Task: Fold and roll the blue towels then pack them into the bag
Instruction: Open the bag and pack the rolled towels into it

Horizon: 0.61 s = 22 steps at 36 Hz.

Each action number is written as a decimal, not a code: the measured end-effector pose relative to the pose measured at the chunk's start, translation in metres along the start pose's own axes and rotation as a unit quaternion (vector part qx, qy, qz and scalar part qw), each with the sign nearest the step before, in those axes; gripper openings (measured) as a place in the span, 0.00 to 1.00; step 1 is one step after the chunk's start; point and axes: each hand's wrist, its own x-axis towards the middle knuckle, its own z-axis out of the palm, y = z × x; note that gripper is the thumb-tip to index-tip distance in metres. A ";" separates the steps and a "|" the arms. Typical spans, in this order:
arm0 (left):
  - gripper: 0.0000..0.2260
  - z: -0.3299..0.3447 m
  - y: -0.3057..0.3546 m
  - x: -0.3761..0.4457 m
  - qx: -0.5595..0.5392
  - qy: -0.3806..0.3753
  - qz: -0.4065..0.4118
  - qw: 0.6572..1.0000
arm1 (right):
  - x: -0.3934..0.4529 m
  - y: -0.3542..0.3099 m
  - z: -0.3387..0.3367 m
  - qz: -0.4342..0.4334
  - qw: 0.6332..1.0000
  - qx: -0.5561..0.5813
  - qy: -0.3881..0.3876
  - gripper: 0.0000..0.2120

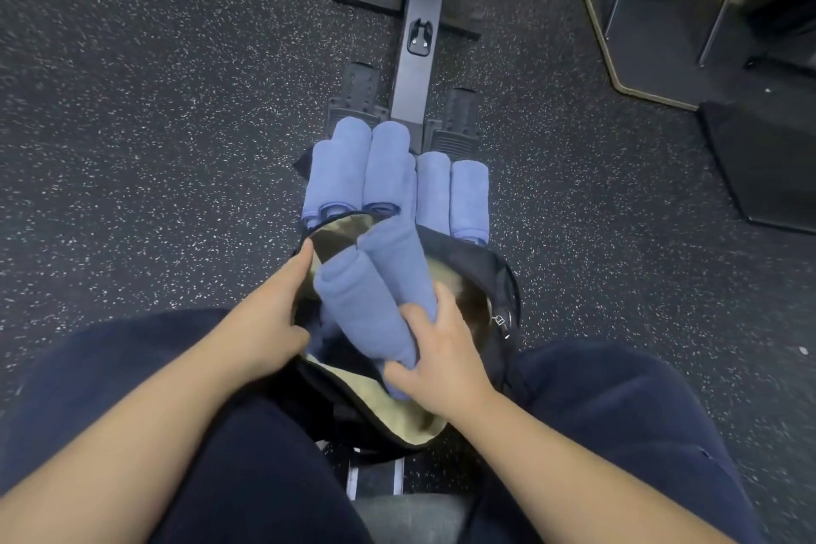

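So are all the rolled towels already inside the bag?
No, four rolled towels lie beyond the bag, while the right hand holds two at its opening.

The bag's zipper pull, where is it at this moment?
In the head view, the zipper pull hangs on the right edge of the open bag, just right of the right hand and the two rolled towels it grips.

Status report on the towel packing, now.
Left hand holds bag rim open. Right hand grips two rolls, going in. Four rolls wait beyond. Nothing in the way.
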 end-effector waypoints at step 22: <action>0.46 0.003 -0.003 0.000 0.039 -0.012 0.036 0.999 | -0.016 0.037 0.021 0.195 0.952 -0.136 -0.191 0.24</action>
